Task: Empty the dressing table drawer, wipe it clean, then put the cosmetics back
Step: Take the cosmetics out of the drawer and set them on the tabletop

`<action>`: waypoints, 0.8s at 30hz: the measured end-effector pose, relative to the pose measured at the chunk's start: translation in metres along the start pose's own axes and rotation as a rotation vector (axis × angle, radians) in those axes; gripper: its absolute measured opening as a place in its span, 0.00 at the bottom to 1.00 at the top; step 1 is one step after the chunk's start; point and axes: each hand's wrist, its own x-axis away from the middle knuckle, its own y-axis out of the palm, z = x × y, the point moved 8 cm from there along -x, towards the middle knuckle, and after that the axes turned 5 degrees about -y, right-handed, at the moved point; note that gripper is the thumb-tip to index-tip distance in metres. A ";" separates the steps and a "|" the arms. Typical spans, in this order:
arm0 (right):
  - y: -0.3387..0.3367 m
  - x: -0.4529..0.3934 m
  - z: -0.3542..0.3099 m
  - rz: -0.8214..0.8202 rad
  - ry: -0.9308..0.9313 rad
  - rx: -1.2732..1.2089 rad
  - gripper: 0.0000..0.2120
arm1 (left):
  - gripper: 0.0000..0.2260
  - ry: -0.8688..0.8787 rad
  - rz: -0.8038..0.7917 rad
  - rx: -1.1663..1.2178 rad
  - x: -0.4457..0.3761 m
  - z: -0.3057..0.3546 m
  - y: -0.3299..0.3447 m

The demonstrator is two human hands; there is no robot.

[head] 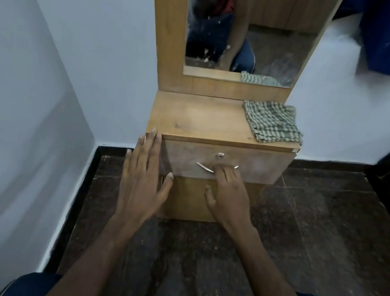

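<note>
Gripping the curved metal handle (pixel 207 167) of the drawer (pixel 225 162), the right hand (pixel 228 195) has its fingers curled over the bar; this grip is closed on the handle and holds nothing else. The left hand (pixel 141 177) lies flat with straight, spread fingers, its fingertips at the near left corner of the dressing table (pixel 201 120), bracing the unit; this grip is fully open and carries nothing.

The drawer front sits just below the tabletop edge and appears closed or barely started. A keyhole lock (pixel 220 155) is set just above the handle. The cosmetics are not visible; they are presumably inside the drawer. A folded green checked cloth (pixel 272 122) rests on the far right of the tabletop, partly overhanging its right edge, and is reflected in the mirror (pixel 249 24) behind.

Probable faults from this position:

- Locked drawer: a hard pull could drag or tip the narrow unit toward the person. Whether the lock is engaged cannot be told.
- Sudden release: an abrupt pull could bring the drawer fully out, spilling its contents onto the dark tiled floor (pixel 306 219).
- Left fingertips lie beside the drawer's left edge; a pinch is possible when it slides.
- Vibration may dislodge the overhanging cloth.
</note>
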 end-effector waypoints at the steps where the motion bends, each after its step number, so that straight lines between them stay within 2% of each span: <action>1: -0.003 0.003 -0.002 -0.017 -0.003 0.010 0.23 | 0.39 0.018 -0.006 0.019 0.004 0.003 -0.002; 4: -0.012 0.013 -0.007 -0.085 -0.036 0.040 0.18 | 0.33 0.059 -0.005 0.090 0.014 0.011 -0.010; 5: -0.020 0.017 -0.007 -0.055 -0.050 0.010 0.15 | 0.31 0.052 -0.003 0.125 0.012 0.012 -0.014; 6: -0.032 0.023 -0.007 0.028 -0.067 -0.043 0.12 | 0.29 0.052 -0.005 0.156 0.010 0.014 -0.017; 8: -0.063 0.036 -0.007 0.293 -0.107 -0.093 0.07 | 0.23 0.067 -0.006 0.202 0.004 0.018 -0.021; 10: -0.086 0.041 -0.002 0.494 -0.089 -0.084 0.07 | 0.17 0.098 0.009 0.246 0.001 0.022 -0.026; 11: -0.092 0.037 0.001 0.532 -0.052 -0.092 0.08 | 0.15 0.096 0.043 0.267 0.003 0.022 -0.032; 13: -0.092 0.024 0.004 0.475 0.045 -0.110 0.07 | 0.14 0.077 0.089 0.278 0.008 0.023 -0.042; 15: -0.082 0.012 0.007 0.332 0.102 -0.107 0.04 | 0.17 0.062 0.056 0.274 0.004 0.024 -0.045; 18: -0.080 0.005 0.012 0.252 0.158 -0.122 0.07 | 0.27 -0.098 -0.127 0.225 -0.015 0.014 -0.046; 20: -0.087 -0.002 0.019 0.250 0.236 -0.076 0.14 | 0.34 -0.162 -0.213 0.063 -0.031 0.012 -0.042; 22: -0.088 -0.010 0.027 0.250 0.265 -0.050 0.17 | 0.31 -0.159 -0.209 0.020 -0.043 0.020 -0.037; 24: -0.087 -0.015 0.031 0.250 0.251 -0.026 0.17 | 0.21 -0.154 -0.211 0.067 -0.047 0.031 -0.028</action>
